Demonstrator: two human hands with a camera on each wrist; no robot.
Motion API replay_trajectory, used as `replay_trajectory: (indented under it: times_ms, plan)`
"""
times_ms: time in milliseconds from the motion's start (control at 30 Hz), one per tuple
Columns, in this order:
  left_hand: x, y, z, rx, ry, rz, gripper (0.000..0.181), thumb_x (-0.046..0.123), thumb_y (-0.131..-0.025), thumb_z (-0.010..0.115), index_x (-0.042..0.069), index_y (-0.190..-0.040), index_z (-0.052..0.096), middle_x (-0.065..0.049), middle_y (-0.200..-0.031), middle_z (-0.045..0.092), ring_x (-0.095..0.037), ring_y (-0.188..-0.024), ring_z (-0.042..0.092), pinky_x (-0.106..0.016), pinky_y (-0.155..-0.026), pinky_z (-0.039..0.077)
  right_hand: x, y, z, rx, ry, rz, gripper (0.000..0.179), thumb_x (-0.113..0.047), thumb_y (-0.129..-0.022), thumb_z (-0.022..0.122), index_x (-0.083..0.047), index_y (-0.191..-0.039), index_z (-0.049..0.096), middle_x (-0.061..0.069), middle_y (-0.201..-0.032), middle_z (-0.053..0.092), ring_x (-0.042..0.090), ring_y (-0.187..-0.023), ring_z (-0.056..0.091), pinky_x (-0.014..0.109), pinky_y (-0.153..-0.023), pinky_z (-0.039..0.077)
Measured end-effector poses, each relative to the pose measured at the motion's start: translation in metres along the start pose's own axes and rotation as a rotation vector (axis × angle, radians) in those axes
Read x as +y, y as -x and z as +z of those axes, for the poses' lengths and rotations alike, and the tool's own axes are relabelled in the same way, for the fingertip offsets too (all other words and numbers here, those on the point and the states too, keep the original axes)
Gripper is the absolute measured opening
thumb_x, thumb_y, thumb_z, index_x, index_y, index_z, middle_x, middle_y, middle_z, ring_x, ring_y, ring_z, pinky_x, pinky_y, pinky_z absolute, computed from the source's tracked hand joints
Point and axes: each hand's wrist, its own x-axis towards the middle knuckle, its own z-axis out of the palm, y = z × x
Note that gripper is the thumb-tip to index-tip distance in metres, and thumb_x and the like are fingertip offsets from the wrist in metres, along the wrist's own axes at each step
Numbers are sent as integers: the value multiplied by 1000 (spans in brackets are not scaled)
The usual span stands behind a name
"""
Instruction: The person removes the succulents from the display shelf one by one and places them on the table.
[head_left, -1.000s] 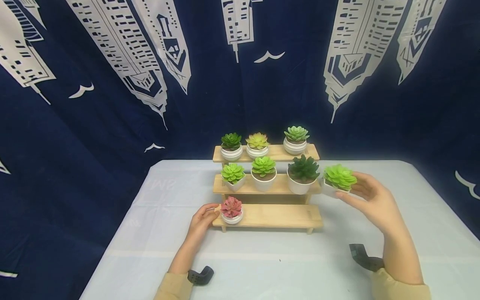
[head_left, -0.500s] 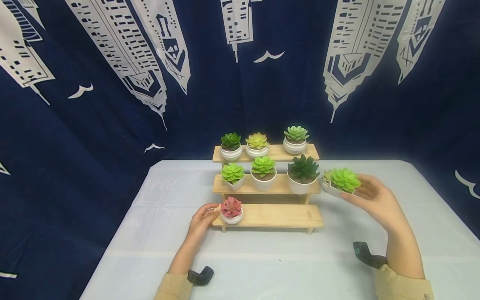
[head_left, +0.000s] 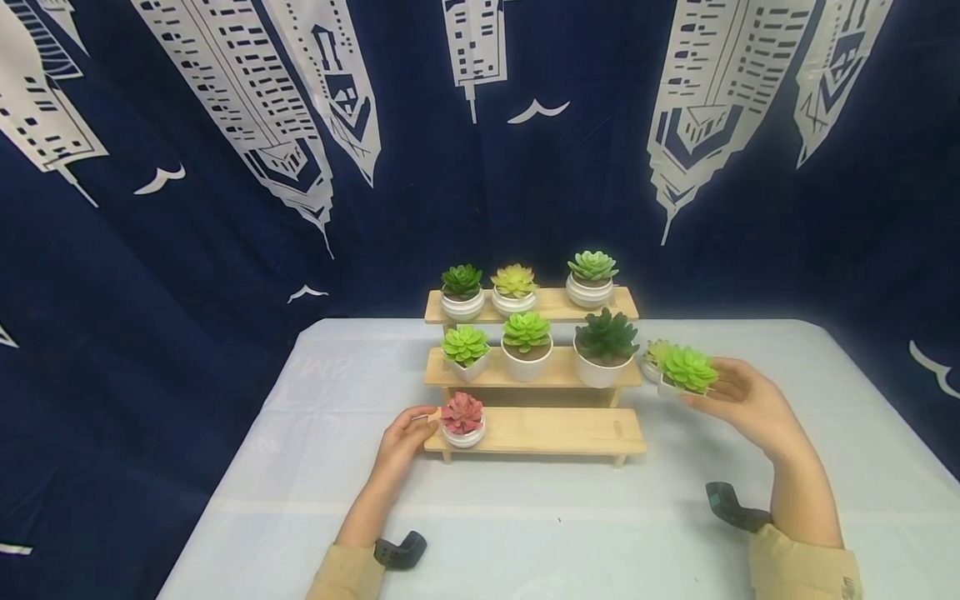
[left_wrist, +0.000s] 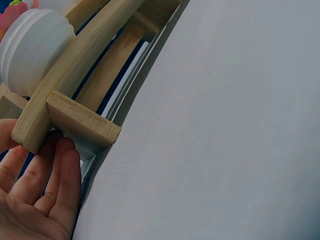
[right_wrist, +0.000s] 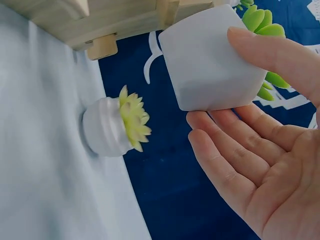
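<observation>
My left hand point(head_left: 405, 437) grips the left end of the lowest board of a three-tier wooden plant stand point(head_left: 555, 429). In the left wrist view the fingers lie beneath the board end point(left_wrist: 37, 122), beside the stand's foot. A pink succulent point(head_left: 462, 414) in a round white pot sits on that board close to these fingers. Off the stand's right side, my right hand point(head_left: 750, 408) holds a bright green succulent point(head_left: 688, 369). Its square white pot point(right_wrist: 212, 65) is pinched between thumb and fingers, tilted in the right wrist view, above the table.
A yellow-green succulent point(right_wrist: 107, 127) in a round pot stands on the white-covered table point(head_left: 585, 533), right of the stand. Several potted succulents fill the upper tiers, among them a dark green one point(head_left: 606, 346). A navy curtain point(head_left: 480, 200) hangs behind.
My right hand has moved slightly right and down with the green succulent, so the yellow-green one behind it now shows. My left hand keeps its grip on the stand.
</observation>
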Motion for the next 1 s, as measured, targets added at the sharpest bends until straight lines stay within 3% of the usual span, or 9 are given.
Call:
replay_trajectory:
  times_ms: [100,333,600,700,1000]
  plan:
    - [9,5,2,-4,-21,2,35,5,-92,56,-7,-124,50,-12,-107,65,-9,-92,59,-26,-82,45,4,-3,1,-19,0,17,89,-35,-84,70,11,-142,20,39,-137,31,54,-121,37,63,-91,36]
    - [11,6,2,-6,-23,0,35,6,-92,56,-7,-124,50,-12,-107,65,-10,-92,59,-26,-82,45,19,-10,4,-66,-27,53,87,-33,-84,70,11,-141,21,40,-137,31,54,-123,34,64,-93,34]
    - [-15,-9,-4,2,8,-12,34,8,-92,58,-2,-124,53,-10,-106,66,-12,-93,60,-26,-82,47,39,-17,10,-105,-28,120,90,-35,-84,70,10,-142,18,41,-136,30,54,-124,33,66,-93,31]
    - [-17,-10,-5,8,10,-22,34,9,-92,59,0,-124,53,-9,-107,66,-11,-93,60,-26,-83,46,47,-19,12,-114,-25,133,90,-35,-84,70,11,-142,18,41,-136,30,54,-123,33,65,-93,32]
    - [8,5,1,-11,-2,-3,35,4,-91,56,-7,-124,50,-11,-104,66,-10,-91,60,-26,-82,46,62,-21,21,-108,-48,122,85,-29,-83,71,14,-138,23,40,-130,41,51,-118,43,54,-92,40]
